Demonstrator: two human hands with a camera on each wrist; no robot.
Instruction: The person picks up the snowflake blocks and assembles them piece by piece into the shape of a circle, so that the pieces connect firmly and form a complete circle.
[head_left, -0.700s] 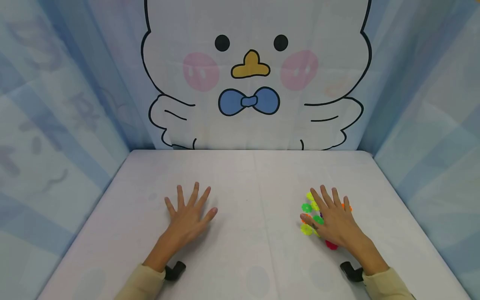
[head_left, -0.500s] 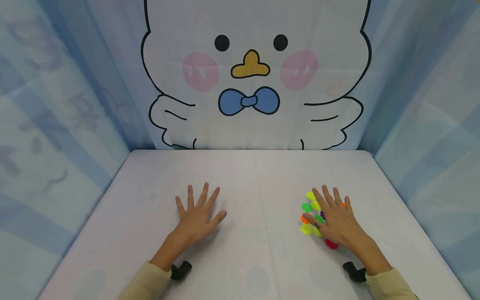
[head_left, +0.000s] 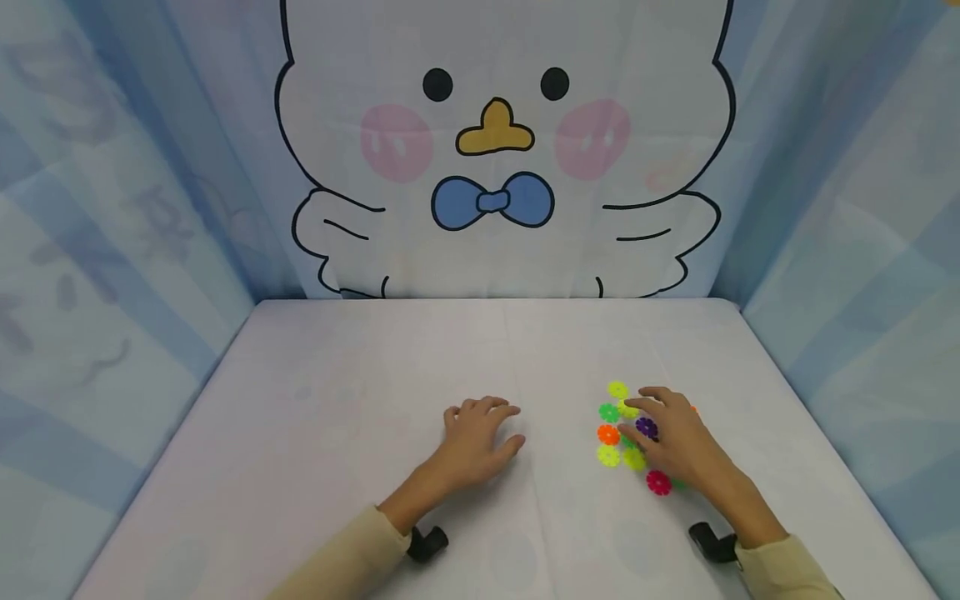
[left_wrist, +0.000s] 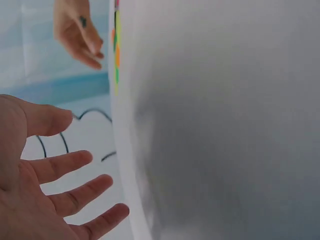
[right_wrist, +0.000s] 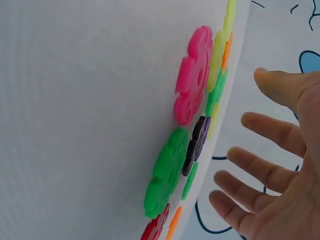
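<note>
Several bright flower-shaped discs (head_left: 633,458) lying flat on the white worktop (head_left: 375,350), right of centre in the head view. Down the left side of the cluster: a yellow disc (head_left: 618,389), a green disc (head_left: 609,412), an orange disc (head_left: 608,434) and a pale yellow disc (head_left: 608,456); a purple disc (head_left: 647,427) toward the middle, a pink disc (head_left: 658,482) at the lower edge. Right hand (head_left: 678,437) over the cluster, hiding some of it, with fingers loosely bent and parted; a gap between fingertips and discs in the right wrist view, with a black disc (right_wrist: 194,146) and a second green disc (right_wrist: 166,172) just below the pink one. Left hand (head_left: 474,442) near the centre of the head view, well apart from the discs, with fingers bent and spread, thumb away from them. Beige sleeves (head_left: 345,554) along the bottom, with a black wrist piece (head_left: 427,544) beside the left one. At the top of the frame, a backdrop (head_left: 487,33) with a printed blue bow tie (head_left: 492,201).
</note>
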